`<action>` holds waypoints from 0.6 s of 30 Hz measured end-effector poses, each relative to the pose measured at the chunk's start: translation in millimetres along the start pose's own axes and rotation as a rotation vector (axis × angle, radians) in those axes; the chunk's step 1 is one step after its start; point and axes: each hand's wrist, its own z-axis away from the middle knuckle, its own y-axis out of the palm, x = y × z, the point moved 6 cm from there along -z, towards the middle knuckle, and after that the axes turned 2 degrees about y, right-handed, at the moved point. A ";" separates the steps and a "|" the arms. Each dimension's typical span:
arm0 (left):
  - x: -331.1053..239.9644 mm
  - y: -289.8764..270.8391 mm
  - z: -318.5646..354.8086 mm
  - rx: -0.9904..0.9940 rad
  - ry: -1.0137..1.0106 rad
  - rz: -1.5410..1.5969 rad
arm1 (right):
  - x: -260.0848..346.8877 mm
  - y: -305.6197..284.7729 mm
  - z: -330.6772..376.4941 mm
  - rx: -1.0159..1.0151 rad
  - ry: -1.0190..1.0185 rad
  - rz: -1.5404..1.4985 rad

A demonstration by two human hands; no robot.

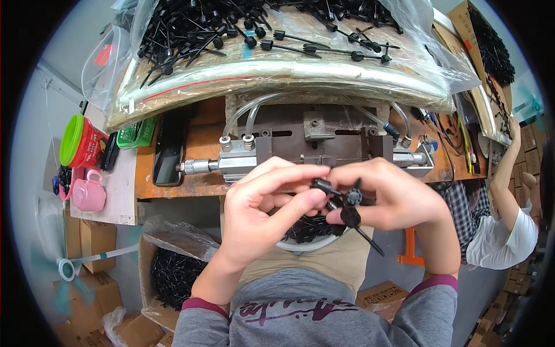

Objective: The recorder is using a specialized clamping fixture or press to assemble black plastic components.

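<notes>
Overlapping fixture (287, 149), left hand (250, 202); pink cup (89, 194), red tub (92, 146) leftward

Left hand (251, 208) near right hand (393, 194), fingers (292, 173) curled, forearms (216, 281) angled inward

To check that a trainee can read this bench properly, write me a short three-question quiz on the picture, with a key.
1. True or false: the person's right hand holds black stemmed parts.
2. Multiple choice: what colour is the cup at the left side of the picture?
A) Green
B) Pink
C) Black
3. Fill in the blank: the open cardboard box with black pieces inside stands to the person's ____.

Key:
1. True.
2. B.
3. left.
</notes>
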 end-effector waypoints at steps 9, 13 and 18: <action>-7.4 -1.1 13.2 -0.062 0.056 -0.019 | -22.5 6.8 10.7 0.012 0.113 -0.351; -14.9 -9.2 18.8 0.032 0.027 -0.046 | -31.3 -6.8 17.0 -0.057 0.035 -0.302; -16.1 -5.7 20.7 0.028 0.125 -0.298 | -48.7 -15.8 29.6 -0.264 0.025 -0.363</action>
